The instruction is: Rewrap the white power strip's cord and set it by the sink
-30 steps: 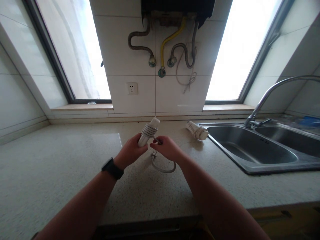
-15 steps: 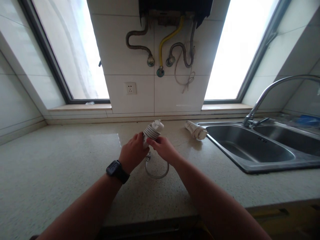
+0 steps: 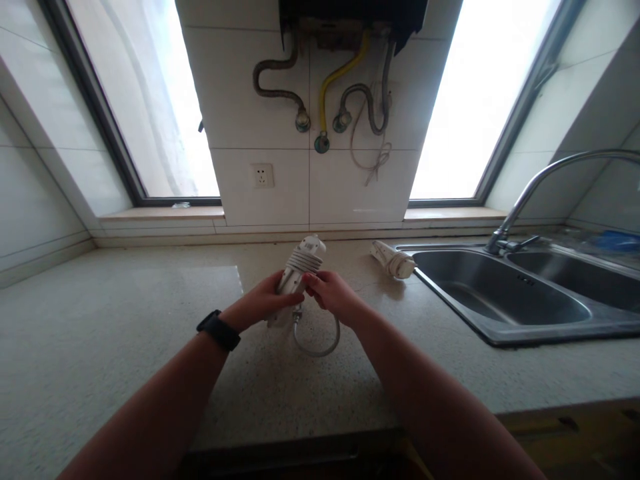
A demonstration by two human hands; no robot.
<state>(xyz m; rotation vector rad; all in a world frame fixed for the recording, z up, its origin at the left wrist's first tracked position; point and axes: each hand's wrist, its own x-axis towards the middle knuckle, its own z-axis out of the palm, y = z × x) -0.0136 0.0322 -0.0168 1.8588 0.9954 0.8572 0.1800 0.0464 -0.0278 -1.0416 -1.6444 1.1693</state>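
My left hand (image 3: 263, 300) is wrapped round a white power strip (image 3: 289, 284), held tilted above the counter. White cord (image 3: 305, 261) is wound in several turns round its upper part. At the strip's right side, my right hand (image 3: 336, 293) is closed with thumb and fingers pinched on the cord below the turns. A loose loop of cord (image 3: 320, 354) hangs under my hands, with a plug-like end (image 3: 297, 312) near the strip. Farther right lies a second white strip-shaped bundle with cord round it (image 3: 393, 261), touched by neither hand.
A steel double sink (image 3: 493, 337) with a curved tap (image 3: 530, 187) is set into the counter (image 3: 125, 347) at the right. On the tiled wall are a socket (image 3: 262, 175) and hoses (image 3: 323, 100) below a black unit (image 3: 353, 17). Windows stand on both sides.
My left hand has rolled and slid lower on the power strip, showing more of its face. My right hand remains at the cord, and the wound turns now sit more openly in view.
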